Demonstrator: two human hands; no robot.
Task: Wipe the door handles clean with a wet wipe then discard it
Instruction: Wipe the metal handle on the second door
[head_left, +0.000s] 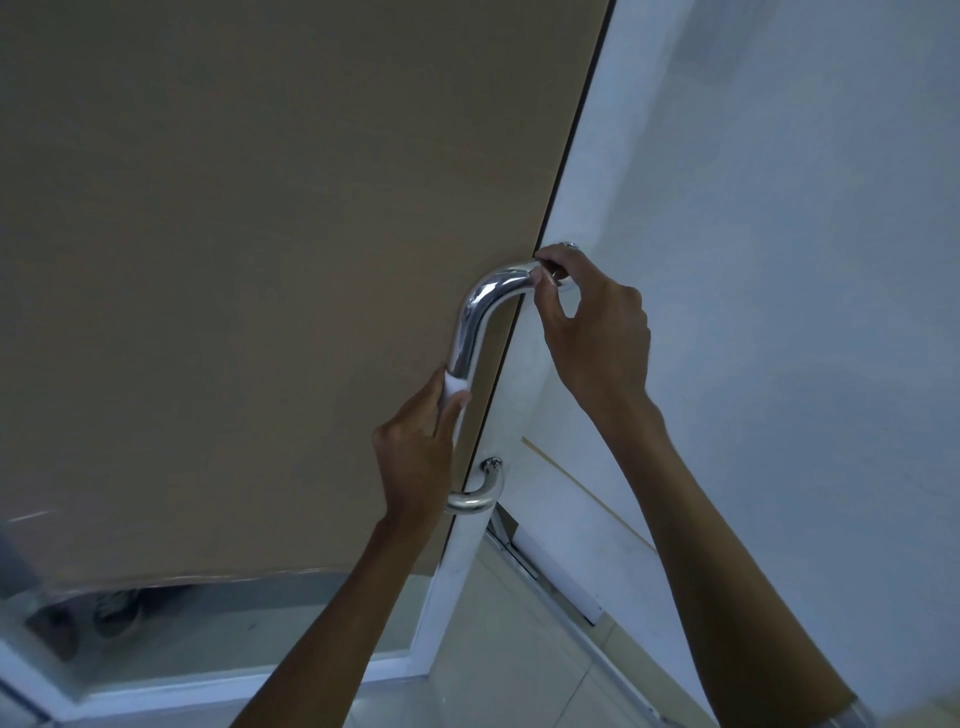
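Far left: tan-covered door panel (234, 260) w/ a clear glass strip (249, 618) along its bottom. Left hand (415, 457) is wrapped round the straight shaft of the chrome door handle (475, 317), fingers curled and gripping a white wet wipe (453, 387) pressed against the metal; wipe sits about mid-handle, below the upper bend. Lower bend of the handle curves into the white door frame (524, 405) just right of the wrist. Right hand (592, 322) is at the handle's top end by its mount, thumb + fingertips pinching the bar. Pale wall (805, 260) at right, tiled floor (519, 649) below
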